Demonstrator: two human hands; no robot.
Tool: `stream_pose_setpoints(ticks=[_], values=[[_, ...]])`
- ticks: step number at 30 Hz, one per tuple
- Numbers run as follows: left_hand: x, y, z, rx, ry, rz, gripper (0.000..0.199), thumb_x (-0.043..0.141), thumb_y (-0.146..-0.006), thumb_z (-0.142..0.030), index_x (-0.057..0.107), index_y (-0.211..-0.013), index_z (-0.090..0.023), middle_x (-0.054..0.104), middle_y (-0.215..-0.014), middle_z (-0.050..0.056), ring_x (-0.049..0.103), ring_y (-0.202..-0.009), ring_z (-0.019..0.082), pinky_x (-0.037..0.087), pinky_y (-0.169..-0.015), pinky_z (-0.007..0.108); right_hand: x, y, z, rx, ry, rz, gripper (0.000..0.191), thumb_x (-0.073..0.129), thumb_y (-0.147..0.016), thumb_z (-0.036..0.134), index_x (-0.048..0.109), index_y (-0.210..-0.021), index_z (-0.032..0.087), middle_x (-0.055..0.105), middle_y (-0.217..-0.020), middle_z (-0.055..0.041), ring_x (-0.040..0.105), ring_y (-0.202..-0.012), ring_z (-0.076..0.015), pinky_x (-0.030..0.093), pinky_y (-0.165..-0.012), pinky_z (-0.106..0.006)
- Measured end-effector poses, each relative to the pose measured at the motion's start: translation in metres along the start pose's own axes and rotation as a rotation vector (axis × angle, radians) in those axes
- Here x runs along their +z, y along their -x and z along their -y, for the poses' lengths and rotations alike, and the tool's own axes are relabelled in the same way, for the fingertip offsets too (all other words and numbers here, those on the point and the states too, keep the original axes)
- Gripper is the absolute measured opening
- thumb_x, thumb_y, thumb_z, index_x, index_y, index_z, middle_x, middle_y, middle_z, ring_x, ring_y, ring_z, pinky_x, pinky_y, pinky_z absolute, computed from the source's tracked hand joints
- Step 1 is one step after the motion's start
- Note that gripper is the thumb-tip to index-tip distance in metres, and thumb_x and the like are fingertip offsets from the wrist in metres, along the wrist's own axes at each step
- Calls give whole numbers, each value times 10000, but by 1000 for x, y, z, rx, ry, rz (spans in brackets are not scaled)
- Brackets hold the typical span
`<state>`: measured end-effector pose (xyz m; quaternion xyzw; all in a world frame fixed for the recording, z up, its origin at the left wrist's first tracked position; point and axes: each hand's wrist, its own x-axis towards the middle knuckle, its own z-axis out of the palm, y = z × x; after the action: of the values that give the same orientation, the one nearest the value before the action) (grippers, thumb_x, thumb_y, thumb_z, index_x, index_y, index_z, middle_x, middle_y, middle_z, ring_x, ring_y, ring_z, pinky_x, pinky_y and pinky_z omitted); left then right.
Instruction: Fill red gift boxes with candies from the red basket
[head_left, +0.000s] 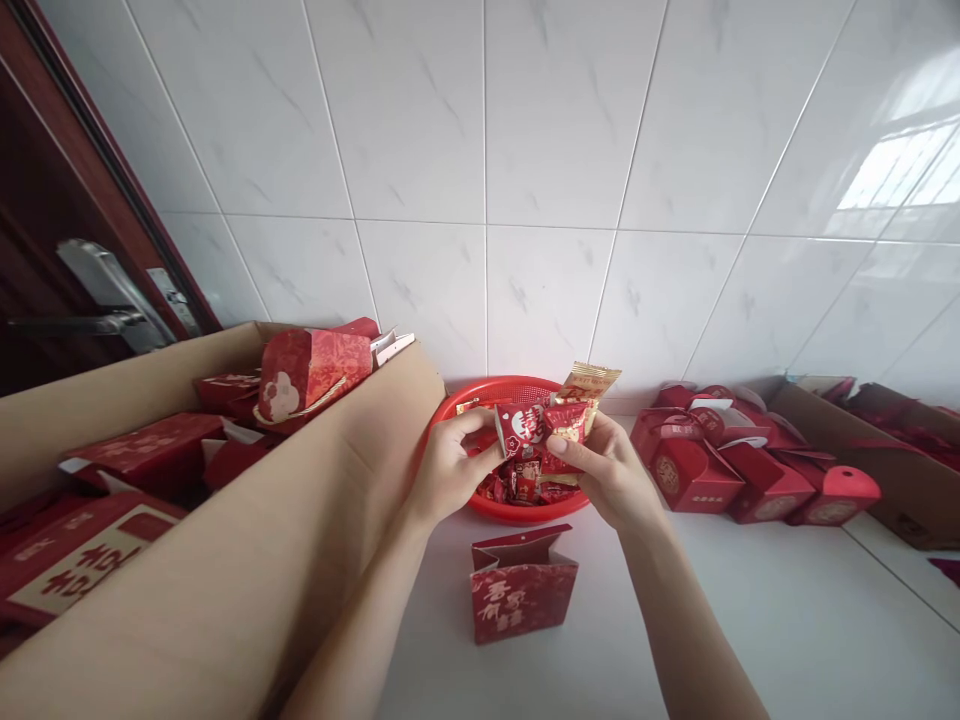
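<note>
Red and gold sweets (568,422) sat pinched in both hands (450,470), fingers curled, above the red basket (507,517), centre frame.

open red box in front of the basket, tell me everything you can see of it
The box stands upright, top open, apparently thin card, dark red with pale characters on its front. Its side walls crease inward; a flap shows at the back. It rests on the white surface near the basket; nothing else touches it.
</note>
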<state>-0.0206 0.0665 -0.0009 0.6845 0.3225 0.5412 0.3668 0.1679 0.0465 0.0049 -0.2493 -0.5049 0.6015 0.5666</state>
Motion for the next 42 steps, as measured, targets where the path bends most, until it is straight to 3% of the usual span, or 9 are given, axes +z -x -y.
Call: stream_pose_setpoints(ticks=[11,14,18,20,22,27,32,37,42], values=[[3,0,0,14,-98,23,369,712,-851,-362,685,-1177,-193,726,-1143,93,683,-1049,256,562,-913,344,-8,-1,0,26,22,-17,322,857,-713,348,708,-967,219,749,-952,-49,718,-835,-222,636,-645,-327],[-15,6,-18,-49,-197,180,344,635,-908,-396,642,-1209,-229,692,-1180,88,664,-1082,236,557,-922,328,-14,2,7,0,42,-57,307,865,-700,331,715,-943,217,754,-934,-43,723,-827,-220,638,-662,-326],[-39,22,-45,-75,-463,588,195,623,-917,-398,751,-940,-252,670,-1221,65,604,-1196,254,478,-1027,339,-23,6,21,-14,62,-58,298,867,-693,305,730,-940,210,761,-938,-47,725,-812,-217,631,-681,-323],[-40,29,-52,-107,-525,766,185,624,-921,-376,779,-941,-276,658,-1264,53,610,-1200,254,468,-1012,321,-24,8,25,19,81,-24,318,874,-683,295,735,-956,210,763,-935,-50,727,-804,-224,628,-670,-328],[-34,33,-53,-142,-551,831,185,606,-928,-309,787,-958,-285,683,-1223,44,647,-1140,246,481,-949,299,-24,10,28,45,91,-1,330,877,-676,291,736,-964,213,763,-929,-50,728,-809,-231,626,-660,-333],[-14,28,-40,-156,-580,730,275,517,-915,-163,775,-943,-256,757,-966,13,706,-889,210,482,-787,279,-22,15,32,50,114,31,297,866,-688,298,736,-942,216,757,-923,-47,726,-821,-236,623,-709,-362],[-12,25,-31,-258,-621,592,255,745,-739,-280,765,-991,-243,761,-1016,27,705,-866,248,493,-690,282,-27,19,36,55,162,97,258,848,-710,271,728,-929,204,730,-855,-33,696,-755,-198,604,-652,-316],[-9,26,-38,-319,-613,616,282,791,-663,-307,751,-942,-280,749,-894,-26,699,-796,240,485,-650,275,-27,19,33,166,221,370,176,826,-726,214,704,-845,168,648,-722,9,605,-636,-121,552,-581,-234],[-8,27,-36,-246,-562,636,481,848,-595,-346,724,-1056,-289,751,-1048,11,689,-986,282,502,-807,308,-22,17,28,285,294,606,180,788,-767,237,718,-919,169,637,-747,15,592,-658,-112,544,-614,-224]])
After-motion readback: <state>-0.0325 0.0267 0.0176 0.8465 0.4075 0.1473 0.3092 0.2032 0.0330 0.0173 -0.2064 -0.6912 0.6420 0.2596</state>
